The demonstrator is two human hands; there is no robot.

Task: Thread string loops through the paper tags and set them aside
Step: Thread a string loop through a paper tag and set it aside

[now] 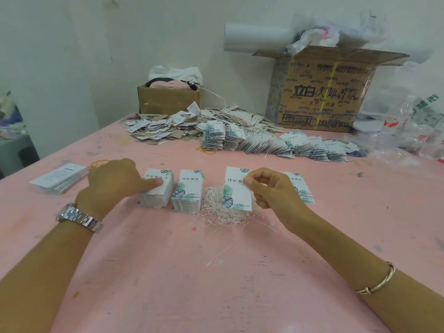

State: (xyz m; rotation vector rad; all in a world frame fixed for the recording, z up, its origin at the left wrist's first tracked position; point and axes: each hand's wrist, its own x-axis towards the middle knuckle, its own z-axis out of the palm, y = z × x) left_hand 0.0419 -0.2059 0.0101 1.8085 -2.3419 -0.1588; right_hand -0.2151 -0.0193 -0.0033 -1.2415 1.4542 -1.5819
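A pink paint-flecked table (pixel 168 272) carries everything, and at its middle lies the landmark, a tangle of white string loops (pixel 216 213). Far beyond the tangle and to its right stands a large printed cardboard box (pixel 324 97), its top hidden under plastic bags; far beyond and to the left sits a smaller brown cardboard box (pixel 165 99) (its contents are hard to make out). Beyond the tangle spread a loose heap of beige and white strung tags (pixel 168 128) and a leaning row of leaf-printed tags (pixel 276 145), both too many to count. Well left of the tangle lies one fanned stack of plain white text cards (pixel 60 180). Just left of it stand two stacks of leaf-printed tags (pixel 157 193) (pixel 188 193); a third stack (pixel 304 192) to its right is half hidden by the right hand (pixel 271 188). That hand pinches a single leaf-printed paper tag (pixel 236 188) by its edge, upright over the tangle. The left hand (pixel 115 181) presses one straight digit on the leftmost stack; its other fingers curl out of sight, and I cannot tell whether they hold anything. One stray string (pixel 217 255) lies nearer the person than the tangle.
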